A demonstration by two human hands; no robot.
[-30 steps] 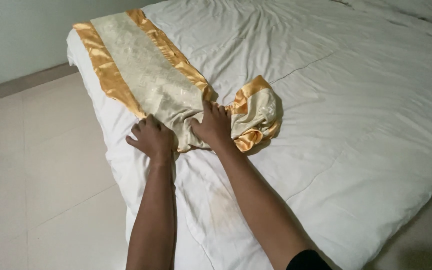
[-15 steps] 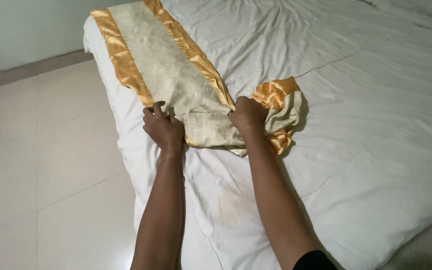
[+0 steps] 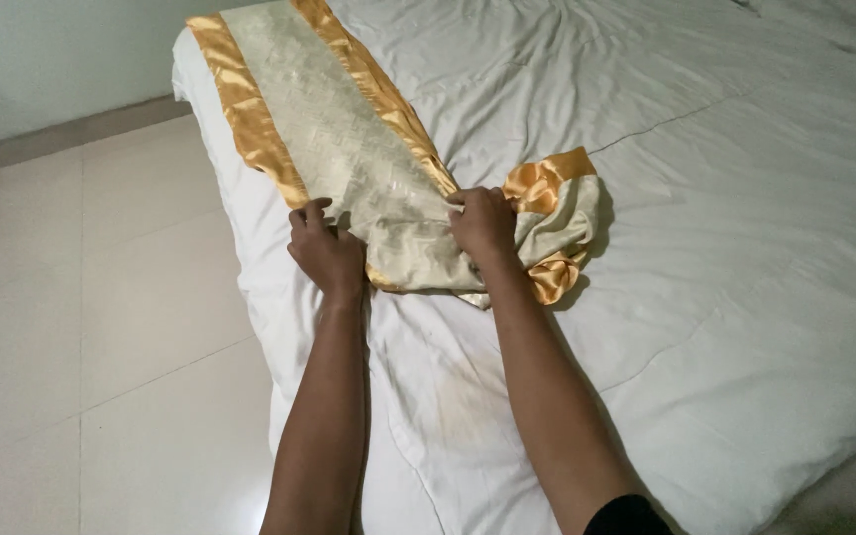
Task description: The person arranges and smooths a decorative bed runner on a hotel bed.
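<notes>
A long cream bed runner with gold satin borders lies along the foot of a white bed. Its near end is bunched into a crumpled heap. My left hand grips the runner's left gold edge, fingers curled over the cloth. My right hand clutches the right gold edge just beside the crumpled heap. The two hands are about a runner's width apart, both resting on the mattress.
The white duvet is wrinkled and spreads to the right and far side. The bed's edge drops to a pale tiled floor on the left. A wall with a brown skirting runs at the far left.
Both hands have moved apart, spreading the runner's near part across its width. The bunched cloth has shifted with my right hand, and the view has tilted.
</notes>
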